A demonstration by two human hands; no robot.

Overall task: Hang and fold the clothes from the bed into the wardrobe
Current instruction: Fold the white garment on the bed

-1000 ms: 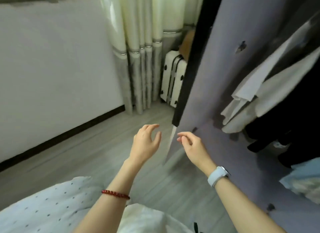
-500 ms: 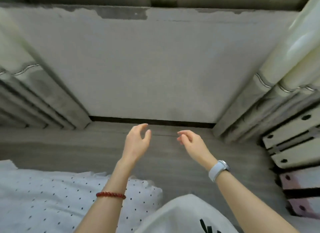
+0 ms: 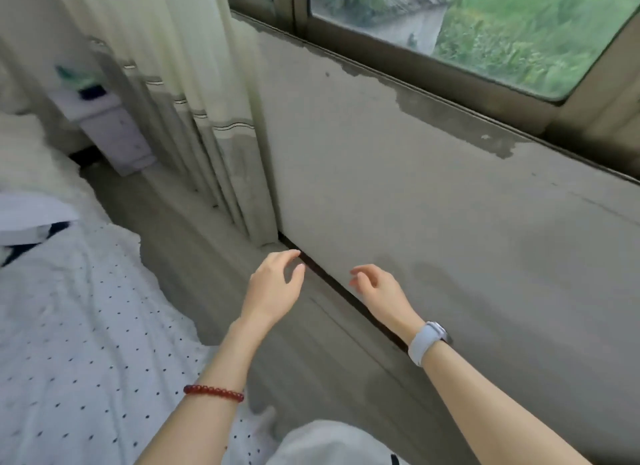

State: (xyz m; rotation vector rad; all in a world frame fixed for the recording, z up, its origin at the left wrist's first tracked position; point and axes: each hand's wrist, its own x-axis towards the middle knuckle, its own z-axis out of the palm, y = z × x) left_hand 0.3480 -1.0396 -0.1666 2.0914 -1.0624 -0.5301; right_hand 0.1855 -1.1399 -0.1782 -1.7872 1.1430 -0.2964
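- Wall (image 3: 433,194) under the window (image 3: 485,31) fills the right half of the view; the wardrobe is out of frame.
- Bed (image 3: 69,326), white cover with black dots, takes the lower left, cut off by the frame edge.
- On the bed at far left lies a pale folded cloth (image 3: 31,215) with something dark under it. Probably the next clothes to take, but it's cropped and I can't tell what garment it is.
- Curtain (image 3: 194,101) hangs between the bed side and the wall; a small white nightstand (image 3: 114,132) stands behind it, with blurred items on top.
- Floor (image 3: 214,256) strip runs between bed and wall.
- Left hand (image 3: 273,284): empty, fingers loosely bent, held in the air over the floor, touching nothing.
- Right hand (image 3: 377,288): also empty, fingers relaxed, in front of the skirting; watch (image 3: 427,340) on its wrist, red bracelet (image 3: 213,393) on the left wrist.
- Step in hand, my read: reaching for the next garment on the bed.
- To do it well: swing both hands left to the cloth pile, take one garment only, pinch it at the shoulders or waistband so it drops flat and can go straight on a hanger or be folded.
- Keep it off the floor strip.
- Hidden: most of the bed, any hangers, the wardrobe.
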